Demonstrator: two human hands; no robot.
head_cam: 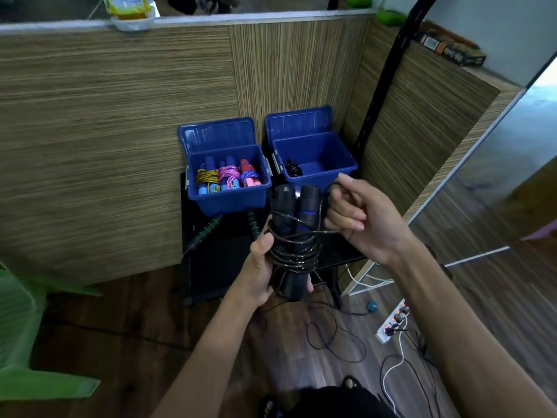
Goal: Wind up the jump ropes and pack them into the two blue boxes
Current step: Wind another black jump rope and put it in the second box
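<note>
- We face a wood-grain wall [120, 116] above a dark floor.
- Our left hand [262, 267] grips the black jump rope [294, 236] by its paired handles, held before the boxes.
- Our right hand [358, 218] pinches its cord.
- Behind, the left blue box [229, 200] holds wound ropes; the right blue box [319, 164] holds one black bundle.

Behind everything, a wood-grain panel wall [120, 131] topped by a pale ledge [211, 21], with a yellow-and-white packet [129, 10] (contents unreadable) sitting on it at the left. Lower left, a green plastic chair [27, 342] on dark wooden flooring [135, 342]. To the right, a white power strip [393, 322] with plugs in it, a white cable [391, 366] curling away from it, a small blue ball [372, 306] nearby, and a dark printed carton [452, 51] up on the side ledge.
</note>
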